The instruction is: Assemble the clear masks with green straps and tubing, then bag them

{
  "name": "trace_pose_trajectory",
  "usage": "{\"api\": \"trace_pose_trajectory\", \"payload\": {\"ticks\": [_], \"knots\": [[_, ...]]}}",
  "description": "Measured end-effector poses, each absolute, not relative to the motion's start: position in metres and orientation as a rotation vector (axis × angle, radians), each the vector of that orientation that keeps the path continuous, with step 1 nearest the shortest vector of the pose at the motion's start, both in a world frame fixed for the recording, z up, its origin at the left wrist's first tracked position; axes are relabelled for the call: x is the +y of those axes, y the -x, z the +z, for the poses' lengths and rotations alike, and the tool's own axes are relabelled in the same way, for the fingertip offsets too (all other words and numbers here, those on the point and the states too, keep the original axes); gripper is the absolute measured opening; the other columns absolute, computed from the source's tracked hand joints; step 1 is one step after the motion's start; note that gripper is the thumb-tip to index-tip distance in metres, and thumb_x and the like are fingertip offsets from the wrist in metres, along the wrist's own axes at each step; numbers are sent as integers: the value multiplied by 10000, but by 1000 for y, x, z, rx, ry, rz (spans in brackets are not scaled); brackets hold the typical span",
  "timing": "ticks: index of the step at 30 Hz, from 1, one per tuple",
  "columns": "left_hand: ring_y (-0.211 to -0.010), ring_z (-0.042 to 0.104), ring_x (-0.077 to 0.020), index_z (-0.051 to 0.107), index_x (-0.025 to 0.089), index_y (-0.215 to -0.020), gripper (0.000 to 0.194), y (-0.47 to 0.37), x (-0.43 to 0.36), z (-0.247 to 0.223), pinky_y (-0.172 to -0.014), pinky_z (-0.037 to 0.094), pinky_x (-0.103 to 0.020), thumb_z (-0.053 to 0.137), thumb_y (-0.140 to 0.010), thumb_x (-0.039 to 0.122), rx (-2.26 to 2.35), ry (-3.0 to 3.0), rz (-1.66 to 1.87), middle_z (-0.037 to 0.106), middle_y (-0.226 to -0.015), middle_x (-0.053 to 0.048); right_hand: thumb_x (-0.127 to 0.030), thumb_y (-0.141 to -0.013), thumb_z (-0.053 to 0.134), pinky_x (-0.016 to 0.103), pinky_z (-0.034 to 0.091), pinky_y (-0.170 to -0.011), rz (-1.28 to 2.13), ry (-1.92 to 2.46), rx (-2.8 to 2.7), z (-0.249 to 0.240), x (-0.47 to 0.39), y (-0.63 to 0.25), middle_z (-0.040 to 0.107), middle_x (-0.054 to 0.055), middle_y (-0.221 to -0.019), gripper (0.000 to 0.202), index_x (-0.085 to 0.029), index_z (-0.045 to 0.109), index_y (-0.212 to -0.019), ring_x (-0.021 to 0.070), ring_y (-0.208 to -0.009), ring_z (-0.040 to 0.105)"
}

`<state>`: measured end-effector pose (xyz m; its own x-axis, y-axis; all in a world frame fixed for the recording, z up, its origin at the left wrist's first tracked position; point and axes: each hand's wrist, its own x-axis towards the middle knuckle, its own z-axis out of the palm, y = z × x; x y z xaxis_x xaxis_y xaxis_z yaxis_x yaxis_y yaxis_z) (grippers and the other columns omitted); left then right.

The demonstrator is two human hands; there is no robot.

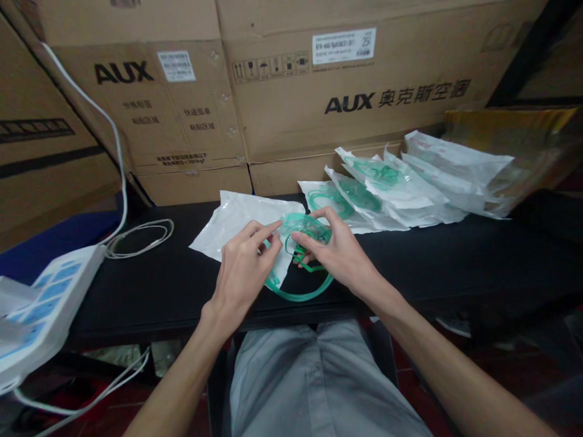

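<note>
A clear green oxygen mask (pixel 297 222) is between my two hands, just above the black table. My right hand (pixel 341 249) is wrapped round its right side, thumb on top, with thin green strap or tube parts bunched under the fingers. My left hand (pixel 244 261) is closed in a pinch at the mask's left edge; exactly what lies between the fingertips is partly hidden. A loop of green tubing (pixel 300 297) hangs below, toward the table's front edge. Under and behind my left hand lies a flat white pouch (pixel 240 219).
Several sealed white pouches (pixel 394 184) with green contents overlap at the back right. Large cardboard boxes (pixel 286 115) wall off the back. On the left are a white power strip (pixel 71 280) and a coiled white cable (pixel 140 238) on the black table (pixel 172 297).
</note>
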<state>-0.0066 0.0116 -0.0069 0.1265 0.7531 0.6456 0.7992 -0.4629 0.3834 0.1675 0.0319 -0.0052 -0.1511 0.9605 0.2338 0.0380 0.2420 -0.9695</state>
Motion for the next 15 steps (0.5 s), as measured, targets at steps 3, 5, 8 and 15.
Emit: {"api": "trace_pose_trajectory", "payload": {"ticks": [3, 5, 8, 15], "knots": [[-731, 625, -121, 730, 210, -1172, 268, 6, 12, -8, -687, 508, -224, 560, -969, 248, -1580, 2299, -1304, 673, -893, -6, -378, -800, 762, 230, 505, -483, 996, 961, -1579, -6, 31, -168, 656, -41, -716, 374, -229, 589, -1096, 124, -493, 617], [-753, 635, -128, 729, 208, -1168, 268, 5, 12, -8, -692, 507, -227, 543, -985, 268, -1554, 2300, -1321, 674, -896, -11, -346, -788, 773, 229, 506, -497, 1053, 915, -1570, -5, 32, -169, 672, -29, -742, 380, -212, 642, -1120, 114, -497, 605], [-753, 626, -125, 723, 206, -1169, 270, 2, 11, -9, -699, 505, -228, 524, -1001, 273, -1515, 2312, -1354, 660, -885, -12, -278, -733, 818, 234, 544, -518, 1216, 887, -1470, -5, 35, -169, 696, -14, -782, 448, -176, 674, -1145, 110, -527, 619], [-781, 620, -119, 703, 206, -1189, 260, -9, 6, -12, -735, 487, -230, 525, -1007, 256, -1383, 2428, -1296, 647, -920, -18, -226, -729, 809, 231, 583, -548, 1432, 924, -1244, -13, 37, -159, 640, -46, -669, 265, -176, 629, -917, 103, -516, 632]]}}
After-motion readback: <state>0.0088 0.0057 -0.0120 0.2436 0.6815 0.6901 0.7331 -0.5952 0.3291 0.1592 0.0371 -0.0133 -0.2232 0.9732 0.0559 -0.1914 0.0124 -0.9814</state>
